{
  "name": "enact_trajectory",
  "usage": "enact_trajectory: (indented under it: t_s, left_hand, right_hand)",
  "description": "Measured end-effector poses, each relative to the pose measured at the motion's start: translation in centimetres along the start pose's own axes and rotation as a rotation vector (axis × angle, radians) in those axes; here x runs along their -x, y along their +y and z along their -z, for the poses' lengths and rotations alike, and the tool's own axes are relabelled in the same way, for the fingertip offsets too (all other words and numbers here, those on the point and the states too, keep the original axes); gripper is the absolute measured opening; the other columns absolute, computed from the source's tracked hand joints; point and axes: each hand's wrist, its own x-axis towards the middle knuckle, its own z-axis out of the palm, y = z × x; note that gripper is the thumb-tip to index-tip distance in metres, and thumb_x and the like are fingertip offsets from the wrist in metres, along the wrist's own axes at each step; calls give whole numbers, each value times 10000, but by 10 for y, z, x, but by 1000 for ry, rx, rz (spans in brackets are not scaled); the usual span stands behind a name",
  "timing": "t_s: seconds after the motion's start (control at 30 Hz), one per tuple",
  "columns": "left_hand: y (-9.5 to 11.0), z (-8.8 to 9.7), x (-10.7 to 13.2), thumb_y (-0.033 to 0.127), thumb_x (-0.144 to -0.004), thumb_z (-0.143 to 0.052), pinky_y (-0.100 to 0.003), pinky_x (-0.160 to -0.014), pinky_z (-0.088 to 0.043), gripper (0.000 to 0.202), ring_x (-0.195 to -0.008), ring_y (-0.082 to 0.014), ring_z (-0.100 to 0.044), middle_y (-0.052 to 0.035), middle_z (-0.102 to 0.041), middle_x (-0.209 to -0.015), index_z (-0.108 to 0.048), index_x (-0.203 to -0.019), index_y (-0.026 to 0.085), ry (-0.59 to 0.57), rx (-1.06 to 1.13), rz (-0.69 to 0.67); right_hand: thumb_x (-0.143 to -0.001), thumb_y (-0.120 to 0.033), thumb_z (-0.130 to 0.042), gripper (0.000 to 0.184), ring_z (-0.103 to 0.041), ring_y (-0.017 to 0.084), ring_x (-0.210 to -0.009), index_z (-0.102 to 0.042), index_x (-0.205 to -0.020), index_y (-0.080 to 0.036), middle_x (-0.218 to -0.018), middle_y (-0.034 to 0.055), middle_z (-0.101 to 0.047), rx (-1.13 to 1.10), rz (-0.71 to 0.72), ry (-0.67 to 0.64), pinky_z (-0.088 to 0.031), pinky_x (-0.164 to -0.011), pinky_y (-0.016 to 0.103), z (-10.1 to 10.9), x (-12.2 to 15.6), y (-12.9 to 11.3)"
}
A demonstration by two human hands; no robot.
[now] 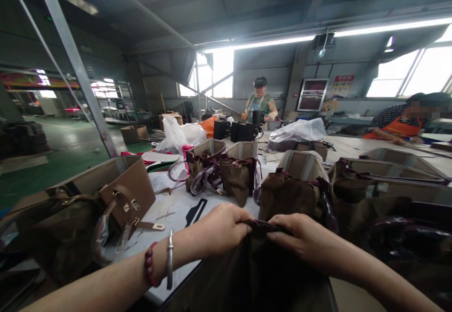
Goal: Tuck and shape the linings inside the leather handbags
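A dark brown handbag (257, 274) fills the bottom middle of the view, its lower part in shadow. My left hand (226, 227) pinches the bag's upper edge, thumb and fingers closed on the fabric. Close beside it, my right hand (296, 236) grips the same edge from the other side. Between the two hands a short stretch of purplish edge shows. Just beyond my left hand, a flat black piece with a slot (195, 212) lies on the white table (169, 208).
Tan handbag (130, 199) with wrapped handles stands left. Several brown bags, such as one brown bag (238, 175), line the table ahead and right. Clear plastic (300, 133) lies behind them. One co-worker (260, 102) stands across the table; another person (399, 121) works at right. A metal post (74, 62) rises left.
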Motion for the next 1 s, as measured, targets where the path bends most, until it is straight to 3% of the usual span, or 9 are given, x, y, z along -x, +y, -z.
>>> enact_trajectory:
  t_s: [0.2,0.43,0.83,1.0]
  left_hand:
    - [-1,-4,-5,175,-714,-415,-203,-698,-406,272,-744,-148,-553,14,-650,-794,-661,-826,149,12,130,85]
    - [-3,-1,-9,223,-735,-436,-216,-704,-415,279,-787,-157,-553,-1,-645,-862,-641,-906,144,-63,363,46]
    - [-6,0,-18,222,-763,-397,-202,-644,-392,265,-740,-148,-550,6,-642,-787,-644,-832,154,-40,156,4]
    - [-3,-4,-20,213,-750,-386,-196,-603,-383,271,-689,-137,-537,1,-634,-743,-643,-780,132,18,133,18]
  right_hand:
    - [-787,-315,-446,226,-457,108,-592,-599,-791,-148,-652,-19,-534,-42,-11,-13,-335,-525,182,-1,-2,5]
    - [-750,-230,-437,170,-456,102,-560,-589,-737,-155,-612,-22,-530,32,-17,0,-316,-500,176,2,-4,6]
    - [-658,-165,-486,67,-423,77,-501,-542,-626,-147,-532,-48,-478,77,-25,16,-255,-431,163,5,-13,13]
    - [-653,-191,-565,46,-495,103,-582,-560,-680,-155,-604,-43,-539,12,-72,-31,-322,-470,159,10,-12,12]
